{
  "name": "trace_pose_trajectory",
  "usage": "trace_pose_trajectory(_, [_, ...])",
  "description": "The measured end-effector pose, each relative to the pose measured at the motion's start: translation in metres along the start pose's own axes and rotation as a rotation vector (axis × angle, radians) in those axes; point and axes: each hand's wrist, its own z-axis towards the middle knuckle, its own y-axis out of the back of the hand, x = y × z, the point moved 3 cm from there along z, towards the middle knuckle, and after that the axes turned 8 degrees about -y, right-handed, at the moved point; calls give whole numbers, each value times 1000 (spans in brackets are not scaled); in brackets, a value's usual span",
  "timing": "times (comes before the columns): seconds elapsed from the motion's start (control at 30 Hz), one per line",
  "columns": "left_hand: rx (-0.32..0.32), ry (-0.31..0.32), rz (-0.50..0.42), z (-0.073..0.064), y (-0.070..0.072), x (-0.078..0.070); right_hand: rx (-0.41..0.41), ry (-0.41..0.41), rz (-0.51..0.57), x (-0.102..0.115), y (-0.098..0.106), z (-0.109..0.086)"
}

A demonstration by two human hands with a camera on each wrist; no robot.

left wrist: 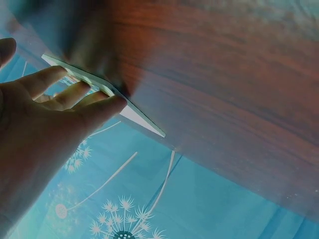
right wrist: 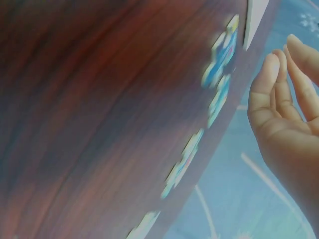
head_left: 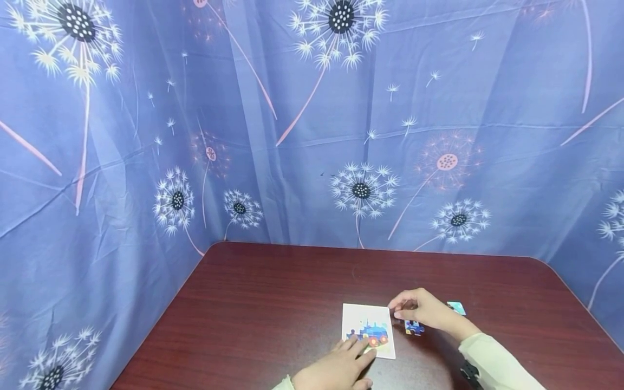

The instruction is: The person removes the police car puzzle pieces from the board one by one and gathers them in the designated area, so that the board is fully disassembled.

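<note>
A white square puzzle board (head_left: 358,314) with a picture of a blue train on red wheels lies on the table. My left hand (head_left: 336,365) rests its spread fingers on the board's lower left part, covering some of the picture. In the left wrist view those fingertips lie over the edge of the board (left wrist: 142,118). Just off the board's upper right corner is my right hand (head_left: 426,310), fingers loosely bent with nothing between them. Below that hand sits a blue jigsaw piece (head_left: 414,327). A light-blue piece (head_left: 456,307) shows behind its wrist.
In the right wrist view several flat pieces lie in a row on the tabletop, among them a blue and yellow piece (right wrist: 220,54) and a pale piece (right wrist: 144,225). Behind the dark red table (head_left: 253,303) hangs a blue dandelion-patterned curtain (head_left: 292,179).
</note>
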Motion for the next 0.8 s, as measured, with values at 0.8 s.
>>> trace_pose_trajectory(0.8, [35,17,-50,-1,2,-2,100,0,-48,15,-46,32])
